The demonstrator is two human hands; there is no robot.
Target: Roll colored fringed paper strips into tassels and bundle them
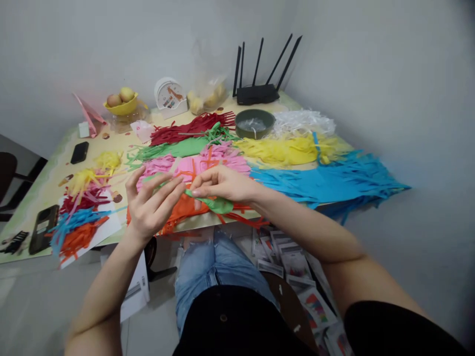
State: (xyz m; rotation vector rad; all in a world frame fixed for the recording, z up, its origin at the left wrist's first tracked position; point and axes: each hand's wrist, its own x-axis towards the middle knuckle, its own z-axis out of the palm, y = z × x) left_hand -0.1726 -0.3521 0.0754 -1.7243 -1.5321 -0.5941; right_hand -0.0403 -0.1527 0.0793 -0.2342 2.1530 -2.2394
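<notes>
Above the front edge of the table I hold a limp, twisted green strip, which looks like thin paper. My right hand pinches it between thumb and fingertips, and its loose end droops to the right below the fingers. My left hand has its fingers close together around the other end, partly hiding it. Under the hands lie orange fringed strips and a pink fringed bundle. A green fringed bundle rests farther back.
Blue fringe overhangs the table's right end, beside yellow fringe. A dark green bowl and a black router stand behind. At left are small coloured tassels and a phone. Flat packets lie below, at right.
</notes>
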